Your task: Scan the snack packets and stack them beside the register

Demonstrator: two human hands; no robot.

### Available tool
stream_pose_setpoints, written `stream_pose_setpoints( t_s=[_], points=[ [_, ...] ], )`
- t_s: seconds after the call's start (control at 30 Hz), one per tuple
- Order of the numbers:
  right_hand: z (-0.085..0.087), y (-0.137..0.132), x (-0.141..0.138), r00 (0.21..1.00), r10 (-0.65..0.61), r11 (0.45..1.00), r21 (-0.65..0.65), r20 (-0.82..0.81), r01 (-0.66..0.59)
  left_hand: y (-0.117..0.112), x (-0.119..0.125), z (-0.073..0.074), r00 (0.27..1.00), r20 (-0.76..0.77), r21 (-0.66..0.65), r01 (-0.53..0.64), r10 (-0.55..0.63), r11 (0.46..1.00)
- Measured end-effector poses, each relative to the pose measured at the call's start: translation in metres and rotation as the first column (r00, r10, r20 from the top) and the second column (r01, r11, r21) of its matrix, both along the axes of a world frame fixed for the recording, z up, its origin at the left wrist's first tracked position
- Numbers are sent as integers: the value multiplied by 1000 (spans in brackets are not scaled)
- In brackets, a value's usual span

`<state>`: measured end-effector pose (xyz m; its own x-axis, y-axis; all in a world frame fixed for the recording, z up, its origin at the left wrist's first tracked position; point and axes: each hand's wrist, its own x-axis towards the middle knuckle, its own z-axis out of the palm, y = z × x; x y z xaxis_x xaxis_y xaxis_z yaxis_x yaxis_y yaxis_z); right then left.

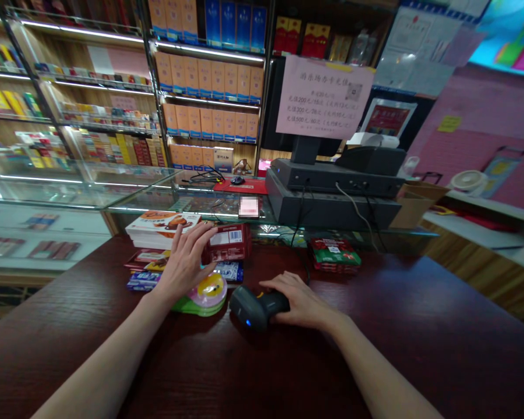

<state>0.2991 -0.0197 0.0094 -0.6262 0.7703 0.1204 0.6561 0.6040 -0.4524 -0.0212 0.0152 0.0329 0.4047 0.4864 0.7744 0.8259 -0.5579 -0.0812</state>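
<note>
My right hand (299, 299) is wrapped round the handle of a dark grey barcode scanner (247, 307), low over the brown counter, its head pointing left with a blue light lit. My left hand (187, 256) has its fingers and thumb about the left end of a dark red box (229, 243), whose white label and barcode face me. Behind that hand is a white box (163, 227) with a picture on it. Under and beside my left hand lie blue packets (144, 281) and a round pink-and-yellow item on green packaging (209, 291), partly hidden by my wrist.
A stack of green and red packets (335, 255) lies on the wooden counter (262, 372) to the right. Beyond stand a glass case (192, 201), a monitor with a paper sign (323, 96), a cash drawer (332, 206) and a printer (371, 157). Cables hang near the drawer.
</note>
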Motion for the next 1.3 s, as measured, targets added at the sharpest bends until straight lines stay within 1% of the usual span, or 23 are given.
stream_pose_setpoints(
  t_s=[0.23,0.4,0.5,0.63,0.73,0.87,1.03,1.3],
  points=[
    [3,-6,-6,999,39,996,81,38,-42,7,-8,-6,1000,9,3,-30,29,1000],
    [4,-8,-9,997,54,990,128,53,-60,10,-11,-9,1000,6,9,-21,21,1000],
    [7,-7,-8,1000,24,985,170,17,-26,12,-13,-11,1000,5,10,-24,24,1000],
    [9,-5,-5,996,-39,975,214,-82,56,14,-15,-14,999,7,3,-31,31,1000],
    [9,-3,-2,984,-75,968,227,-159,111,16,-16,-16,1000,11,-5,-28,28,1000],
    [9,-1,-1,970,-98,962,227,-223,150,15,-15,-15,999,12,-6,-33,33,999],
    [9,0,-1,966,-117,958,230,-232,171,13,-14,-14,1000,4,-9,-31,31,999],
    [10,-2,-2,962,-130,953,236,-241,188,15,-16,-17,999,-10,0,-44,44,999]
  ],
)
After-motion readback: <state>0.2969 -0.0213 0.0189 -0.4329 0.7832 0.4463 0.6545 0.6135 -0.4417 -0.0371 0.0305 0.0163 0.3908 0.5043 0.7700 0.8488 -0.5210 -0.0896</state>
